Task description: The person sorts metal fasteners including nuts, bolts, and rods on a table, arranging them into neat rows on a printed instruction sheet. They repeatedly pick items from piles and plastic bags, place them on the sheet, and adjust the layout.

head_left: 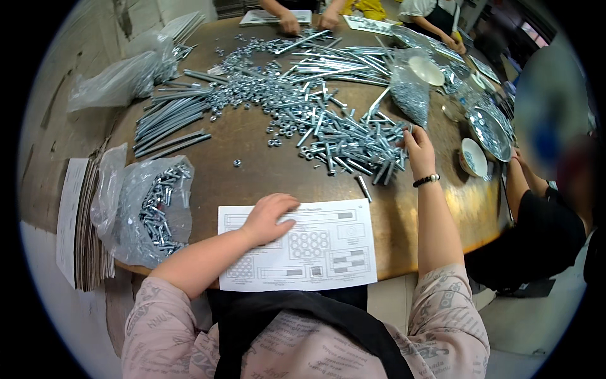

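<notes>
My left hand [270,218] lies flat with its fingers stretched out on a white printed sheet [297,252] that shows outline drawings of bolts and nuts. The sheet rests at the table's near edge. Out to the right, my right hand [418,148] has its fingers curled at the right end of a loose pile of silvery bolts [353,136]. Whether a bolt is between those fingertips is too small to make out. A dark bead bracelet [426,180] circles the right wrist. One bolt [364,188] lies apart, just above the sheet's right corner.
Many nuts [252,82] and long threaded rods [173,114] cover the table's far half. An open plastic bag of bolts [161,211] lies at left. A bag of small parts [410,91], a bowl [473,158] and a metal basin [491,134] stand right. Co-workers' hands [290,24] work across.
</notes>
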`<state>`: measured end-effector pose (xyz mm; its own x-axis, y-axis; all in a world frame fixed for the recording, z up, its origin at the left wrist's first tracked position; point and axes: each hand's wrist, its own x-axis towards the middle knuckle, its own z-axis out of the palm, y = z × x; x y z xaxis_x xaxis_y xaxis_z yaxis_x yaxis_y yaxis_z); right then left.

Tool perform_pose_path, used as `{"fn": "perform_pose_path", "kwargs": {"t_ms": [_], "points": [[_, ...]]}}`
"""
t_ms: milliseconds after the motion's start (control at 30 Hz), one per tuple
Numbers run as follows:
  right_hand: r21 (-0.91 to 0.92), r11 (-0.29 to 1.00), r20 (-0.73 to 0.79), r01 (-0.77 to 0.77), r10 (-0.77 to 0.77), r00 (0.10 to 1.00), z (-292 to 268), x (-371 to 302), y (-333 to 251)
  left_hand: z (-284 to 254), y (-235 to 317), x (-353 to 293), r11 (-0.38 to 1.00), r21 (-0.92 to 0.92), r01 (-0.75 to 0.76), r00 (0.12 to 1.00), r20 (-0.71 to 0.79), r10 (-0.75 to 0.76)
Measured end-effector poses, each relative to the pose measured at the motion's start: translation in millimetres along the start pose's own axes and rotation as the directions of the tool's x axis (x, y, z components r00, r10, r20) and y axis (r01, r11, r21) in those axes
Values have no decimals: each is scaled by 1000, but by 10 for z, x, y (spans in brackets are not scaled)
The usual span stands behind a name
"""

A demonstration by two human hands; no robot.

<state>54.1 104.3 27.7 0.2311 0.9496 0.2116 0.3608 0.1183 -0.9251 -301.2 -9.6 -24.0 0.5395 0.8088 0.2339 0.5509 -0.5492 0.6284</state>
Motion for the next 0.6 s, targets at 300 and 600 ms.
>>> {"fn": "perform_pose_path", "kwargs": {"t_ms": [300, 600], "points": [[-606, 795, 198, 25, 120, 973, 88, -846, 109, 121, -12, 1108, 986, 157, -63, 980, -179, 91], [-755, 649, 174, -88, 329, 928, 708, -799, 62, 349, 38, 1652, 889, 448, 91, 996, -47, -79]]}}
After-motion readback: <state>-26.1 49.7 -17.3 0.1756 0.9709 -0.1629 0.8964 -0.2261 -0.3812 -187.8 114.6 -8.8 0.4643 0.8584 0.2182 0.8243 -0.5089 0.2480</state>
